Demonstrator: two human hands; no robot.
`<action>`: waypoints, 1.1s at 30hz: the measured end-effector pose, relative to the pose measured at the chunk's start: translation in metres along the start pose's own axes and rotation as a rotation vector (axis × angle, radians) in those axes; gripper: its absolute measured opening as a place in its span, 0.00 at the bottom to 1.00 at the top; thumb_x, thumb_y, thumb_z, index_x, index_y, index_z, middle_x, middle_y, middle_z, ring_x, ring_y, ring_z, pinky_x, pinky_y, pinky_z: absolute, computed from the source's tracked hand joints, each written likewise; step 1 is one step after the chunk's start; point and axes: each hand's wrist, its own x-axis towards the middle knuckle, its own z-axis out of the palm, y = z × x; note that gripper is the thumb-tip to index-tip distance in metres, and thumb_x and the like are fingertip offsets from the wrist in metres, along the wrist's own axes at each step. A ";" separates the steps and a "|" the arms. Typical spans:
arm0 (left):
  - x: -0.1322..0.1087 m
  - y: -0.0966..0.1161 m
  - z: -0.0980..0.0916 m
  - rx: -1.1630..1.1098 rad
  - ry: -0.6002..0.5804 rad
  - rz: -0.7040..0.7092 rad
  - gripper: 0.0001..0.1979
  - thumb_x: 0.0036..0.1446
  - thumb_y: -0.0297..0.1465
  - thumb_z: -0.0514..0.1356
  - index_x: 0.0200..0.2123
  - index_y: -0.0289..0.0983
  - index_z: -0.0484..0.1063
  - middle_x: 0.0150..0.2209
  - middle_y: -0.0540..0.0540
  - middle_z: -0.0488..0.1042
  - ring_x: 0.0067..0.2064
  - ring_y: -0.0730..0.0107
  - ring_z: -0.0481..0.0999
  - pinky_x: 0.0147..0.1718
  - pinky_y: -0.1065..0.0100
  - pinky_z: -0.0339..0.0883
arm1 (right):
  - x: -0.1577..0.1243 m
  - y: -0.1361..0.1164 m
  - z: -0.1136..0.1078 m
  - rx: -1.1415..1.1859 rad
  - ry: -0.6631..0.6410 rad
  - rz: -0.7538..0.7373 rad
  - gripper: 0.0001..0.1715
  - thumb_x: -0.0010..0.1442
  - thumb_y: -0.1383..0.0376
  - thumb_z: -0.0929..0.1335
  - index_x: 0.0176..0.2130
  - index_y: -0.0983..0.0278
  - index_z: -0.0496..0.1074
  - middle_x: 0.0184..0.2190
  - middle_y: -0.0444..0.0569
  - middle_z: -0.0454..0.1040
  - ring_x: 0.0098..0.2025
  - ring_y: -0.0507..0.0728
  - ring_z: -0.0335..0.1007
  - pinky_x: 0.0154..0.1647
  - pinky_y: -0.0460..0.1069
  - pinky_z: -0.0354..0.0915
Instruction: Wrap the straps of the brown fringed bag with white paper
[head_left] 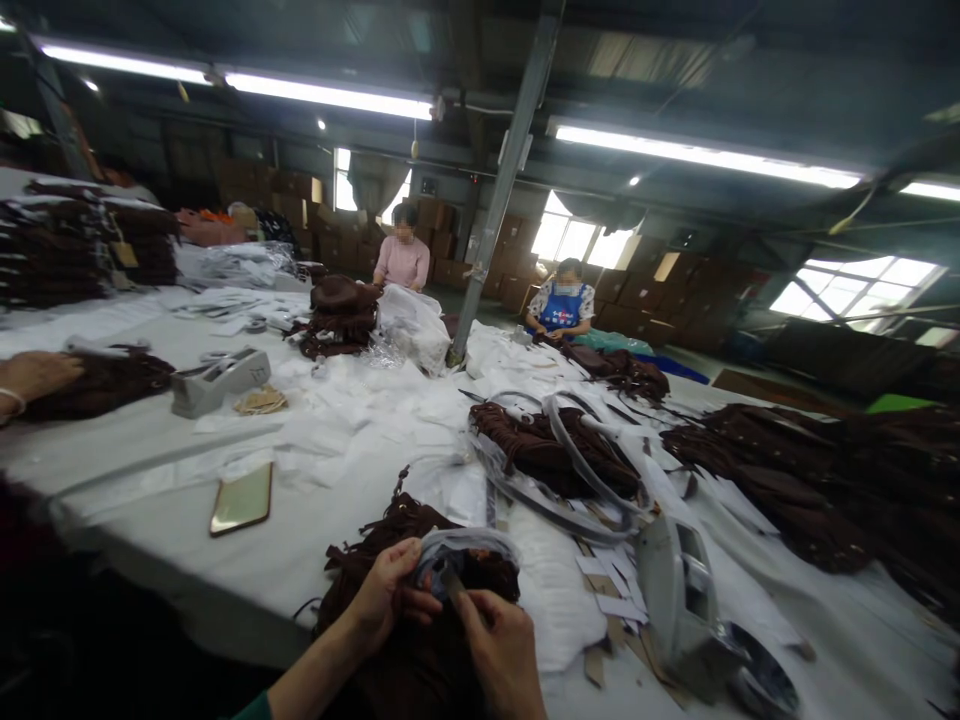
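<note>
In front of me on the table lies a dark brown fringed bag (409, 520). A curved handle (469, 538) in pale, see-through wrapping arches over its top. My left hand (394, 590) is closed on the wrapped handle at its left end. Between the thumb and fingers of my right hand (501, 640) is a small flat greyish strip (451, 581), held against the inside of the handle; its material cannot be made out. Part of the bag is hidden beneath both hands. A grey tape dispenser (675, 590) stands on the right, close to the bag.
Another brown bag (555, 450) with wrapped handles lies beyond mine. A phone (241, 498) and a second tape dispenser (221, 380) sit left. Another person's hand (41, 380) rests by a brown bag at far left. A metal post (499, 200) rises from the table; two people work behind.
</note>
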 end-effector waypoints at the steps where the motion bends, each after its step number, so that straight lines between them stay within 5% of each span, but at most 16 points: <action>1: -0.001 -0.002 0.000 0.016 -0.014 0.018 0.19 0.52 0.46 0.62 0.32 0.36 0.65 0.24 0.52 0.71 0.20 0.70 0.76 0.14 0.77 0.65 | 0.002 -0.001 0.005 0.011 0.010 0.026 0.20 0.60 0.53 0.64 0.28 0.61 0.78 0.25 0.48 0.78 0.28 0.58 0.74 0.28 0.47 0.65; 7: -0.007 -0.001 0.003 0.174 -0.175 0.137 0.20 0.53 0.47 0.61 0.34 0.34 0.69 0.23 0.52 0.68 0.19 0.70 0.74 0.15 0.72 0.68 | 0.013 -0.005 0.033 0.425 -0.052 0.290 0.22 0.56 0.50 0.66 0.22 0.64 0.70 0.14 0.42 0.66 0.15 0.51 0.60 0.15 0.45 0.54; 12: -0.009 0.004 0.000 0.247 -0.165 0.232 0.22 0.56 0.48 0.58 0.37 0.32 0.70 0.23 0.50 0.67 0.18 0.74 0.70 0.15 0.73 0.67 | 0.006 0.002 0.031 0.997 -0.310 0.502 0.21 0.47 0.53 0.75 0.35 0.64 0.72 0.21 0.42 0.70 0.19 0.48 0.62 0.19 0.42 0.59; 14: -0.009 -0.001 -0.003 0.287 -0.185 0.247 0.22 0.56 0.47 0.57 0.39 0.32 0.70 0.23 0.51 0.67 0.17 0.75 0.69 0.14 0.73 0.66 | 0.001 0.009 0.027 1.027 -0.383 0.564 0.25 0.45 0.53 0.76 0.39 0.64 0.72 0.22 0.42 0.70 0.18 0.47 0.61 0.17 0.41 0.57; 18: -0.009 -0.010 -0.003 0.272 -0.175 0.293 0.21 0.57 0.44 0.58 0.48 0.39 0.60 0.24 0.55 0.66 0.18 0.74 0.70 0.14 0.72 0.69 | 0.000 0.017 0.031 1.056 -0.275 0.575 0.24 0.40 0.55 0.79 0.32 0.66 0.72 0.19 0.41 0.68 0.15 0.44 0.56 0.16 0.40 0.53; 23: -0.011 -0.007 0.002 0.237 -0.170 0.261 0.34 0.59 0.43 0.57 0.61 0.43 0.40 0.26 0.52 0.71 0.22 0.66 0.76 0.18 0.69 0.71 | 0.011 0.012 0.045 1.104 -0.159 0.643 0.24 0.36 0.56 0.80 0.28 0.66 0.72 0.17 0.38 0.65 0.17 0.45 0.56 0.18 0.41 0.55; 27: -0.010 -0.007 -0.003 0.231 -0.152 0.262 0.44 0.57 0.43 0.58 0.65 0.42 0.30 0.27 0.54 0.68 0.23 0.66 0.75 0.20 0.67 0.71 | 0.016 0.016 0.040 0.842 -0.217 0.498 0.28 0.40 0.48 0.77 0.30 0.67 0.73 0.13 0.39 0.64 0.14 0.46 0.54 0.15 0.42 0.50; 29: -0.008 -0.010 -0.007 0.255 -0.145 0.265 0.44 0.56 0.43 0.59 0.65 0.41 0.34 0.26 0.54 0.67 0.22 0.69 0.73 0.20 0.67 0.70 | 0.013 0.021 0.034 0.721 -0.281 0.403 0.28 0.43 0.46 0.75 0.30 0.68 0.74 0.13 0.41 0.66 0.15 0.47 0.56 0.16 0.42 0.49; 33: -0.004 -0.013 -0.010 0.308 -0.218 0.237 0.27 0.55 0.45 0.60 0.52 0.34 0.62 0.28 0.49 0.69 0.24 0.68 0.74 0.22 0.66 0.71 | 0.007 0.026 0.030 0.768 -0.251 0.412 0.27 0.42 0.48 0.76 0.33 0.67 0.76 0.16 0.41 0.68 0.18 0.48 0.58 0.20 0.43 0.53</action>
